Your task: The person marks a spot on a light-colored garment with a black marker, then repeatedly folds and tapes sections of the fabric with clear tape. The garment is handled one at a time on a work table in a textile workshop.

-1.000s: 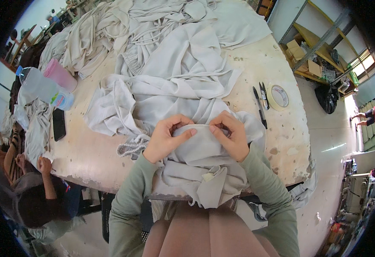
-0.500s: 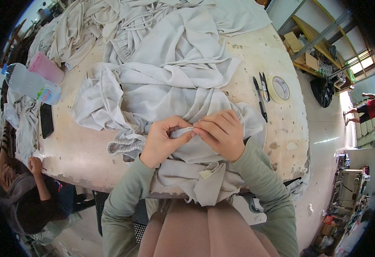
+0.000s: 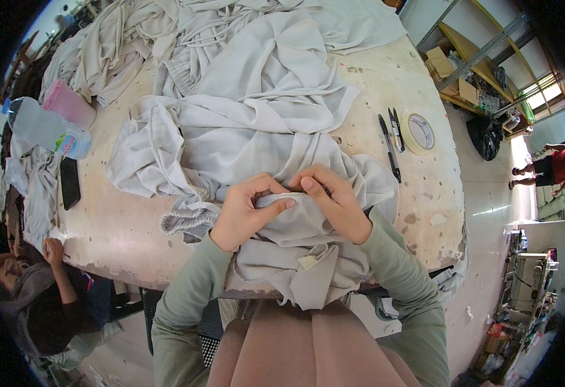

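A crumpled light grey garment (image 3: 295,227) lies at the table's near edge, part of it hanging over toward my lap. My left hand (image 3: 238,216) pinches a fold of it between thumb and bent fingers. Just to the right, my right hand (image 3: 339,201) has its fingers curled over the same fold, thumb raised near the index finger; the fingertips are partly hidden behind the cloth. A gathered elastic band (image 3: 189,220) of grey cloth lies left of my left hand. Lower down, a small pale label (image 3: 308,262) shows on the garment.
More grey cloth (image 3: 257,64) is heaped across the table (image 3: 134,226). A black pen (image 3: 389,148), a dark slim tool (image 3: 396,129) and a tape roll (image 3: 418,133) lie right. A water bottle (image 3: 50,129), pink cup (image 3: 69,104) and phone (image 3: 69,182) are left, near another person's hand (image 3: 53,251).
My right hand has shifted slightly from my left fingertips, and its fingers now curl behind the fold with the thumb lifted. The left hand stays nearly still. A distant person at right has moved.
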Tool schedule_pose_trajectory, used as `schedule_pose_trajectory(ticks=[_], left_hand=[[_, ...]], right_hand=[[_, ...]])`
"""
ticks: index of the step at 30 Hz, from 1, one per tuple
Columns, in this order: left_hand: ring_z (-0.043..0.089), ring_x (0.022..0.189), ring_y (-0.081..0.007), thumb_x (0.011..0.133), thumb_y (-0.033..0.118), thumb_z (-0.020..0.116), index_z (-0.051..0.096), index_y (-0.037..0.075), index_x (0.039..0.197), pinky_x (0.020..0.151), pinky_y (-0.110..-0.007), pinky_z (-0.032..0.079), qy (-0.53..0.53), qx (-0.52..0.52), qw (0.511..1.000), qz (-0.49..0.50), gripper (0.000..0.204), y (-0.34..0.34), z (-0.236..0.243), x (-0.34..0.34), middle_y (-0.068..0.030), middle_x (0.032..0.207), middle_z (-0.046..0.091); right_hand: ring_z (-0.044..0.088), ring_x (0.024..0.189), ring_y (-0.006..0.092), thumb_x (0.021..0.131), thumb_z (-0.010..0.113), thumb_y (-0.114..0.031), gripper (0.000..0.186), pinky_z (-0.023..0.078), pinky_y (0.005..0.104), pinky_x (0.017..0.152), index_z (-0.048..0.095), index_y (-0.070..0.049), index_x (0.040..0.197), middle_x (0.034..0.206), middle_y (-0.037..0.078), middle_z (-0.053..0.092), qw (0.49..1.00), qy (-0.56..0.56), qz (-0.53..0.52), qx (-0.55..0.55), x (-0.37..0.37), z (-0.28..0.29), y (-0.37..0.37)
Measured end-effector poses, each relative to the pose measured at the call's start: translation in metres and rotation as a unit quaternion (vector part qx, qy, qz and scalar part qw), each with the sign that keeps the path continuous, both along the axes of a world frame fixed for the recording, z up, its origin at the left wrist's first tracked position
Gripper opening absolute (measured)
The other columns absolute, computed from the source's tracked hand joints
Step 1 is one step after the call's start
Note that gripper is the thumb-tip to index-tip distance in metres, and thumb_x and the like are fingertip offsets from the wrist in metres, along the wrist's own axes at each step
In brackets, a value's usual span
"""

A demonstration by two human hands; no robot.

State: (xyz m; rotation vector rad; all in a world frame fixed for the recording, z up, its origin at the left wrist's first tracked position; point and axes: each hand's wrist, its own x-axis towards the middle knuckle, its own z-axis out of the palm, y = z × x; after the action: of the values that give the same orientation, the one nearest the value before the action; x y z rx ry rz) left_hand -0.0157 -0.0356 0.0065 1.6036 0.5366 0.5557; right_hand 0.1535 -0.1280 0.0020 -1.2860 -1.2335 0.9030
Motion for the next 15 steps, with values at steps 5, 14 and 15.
schedule_pose_trajectory(ticks=[5,14,15], left_hand=[[0.052,0.08,-0.0085,0.08,0.005,0.071,0.065,-0.002,0.085,0.073,-0.023,0.04,0.022,-0.022,0.999,-0.016,0.01,0.001,-0.002,-0.003,-0.0018,0.084,0.06],[0.052,0.076,-0.0074,0.08,0.004,0.071,0.066,-0.002,0.085,0.07,-0.022,0.04,-0.005,0.005,1.0,-0.004,0.01,0.005,0.008,-0.006,-0.0013,0.082,0.061],[0.051,0.075,-0.0071,0.08,0.004,0.071,0.066,-0.002,0.085,0.07,-0.022,0.04,-0.016,-0.025,1.0,0.002,0.009,0.007,0.012,-0.01,-0.001,0.082,0.061]], right_hand=[[0.054,0.084,0.011,0.096,0.053,-0.016,0.019,0.041,0.0266,0.074,0.058,0.0,0.089,0.088,0.003,0.059,0.973,-0.215,-0.014,0.085,0.003,0.007,-0.003],[0.055,0.073,0.0185,0.084,0.069,-0.015,0.018,0.042,0.0291,0.067,0.06,-0.001,0.091,0.082,0.007,0.059,0.995,-0.03,0.067,-0.062,0.006,0.005,-0.005],[0.055,0.073,0.018,0.083,0.069,-0.016,0.018,0.043,0.029,0.068,0.061,-0.002,0.092,0.083,0.007,0.059,0.989,-0.136,0.055,-0.036,0.01,0.007,-0.006]])
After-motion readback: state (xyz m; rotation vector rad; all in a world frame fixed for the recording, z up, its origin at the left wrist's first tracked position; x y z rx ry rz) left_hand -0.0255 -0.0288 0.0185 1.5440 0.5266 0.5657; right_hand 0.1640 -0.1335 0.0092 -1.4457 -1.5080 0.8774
